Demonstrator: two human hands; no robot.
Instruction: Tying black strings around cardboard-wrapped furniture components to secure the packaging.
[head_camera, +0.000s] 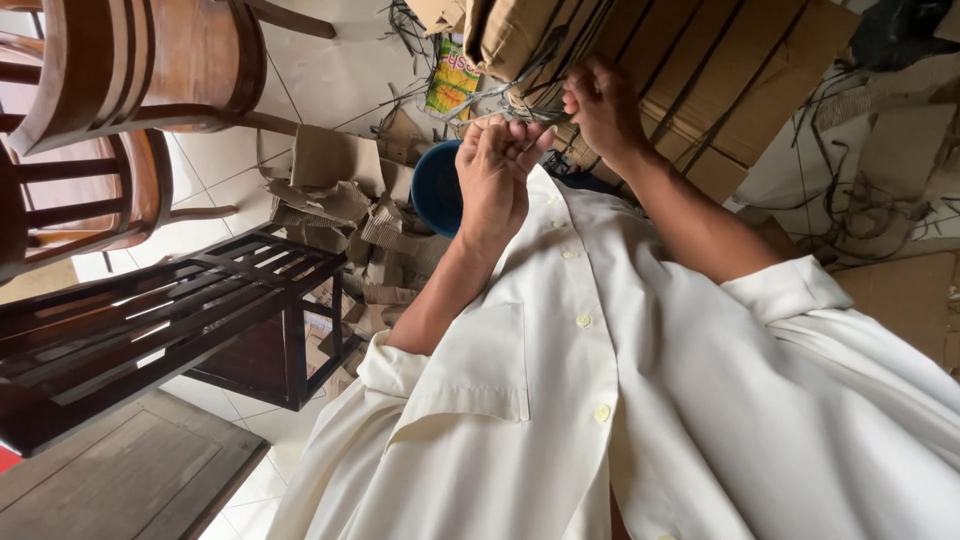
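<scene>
Cardboard scraps (345, 215) litter the tiled floor (335, 75) beyond both hands, whose fingers (520, 135) pinch thin wire (490, 100) drawn from the bundled boxes (700, 80); pulled hard, it could slip and cut skin.

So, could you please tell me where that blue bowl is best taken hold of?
Probably by the rim, pinched between the fingers from the image's left. The bowl sits among cardboard scraps with its curved left edge exposed, while the left hand hides its right side.
</scene>
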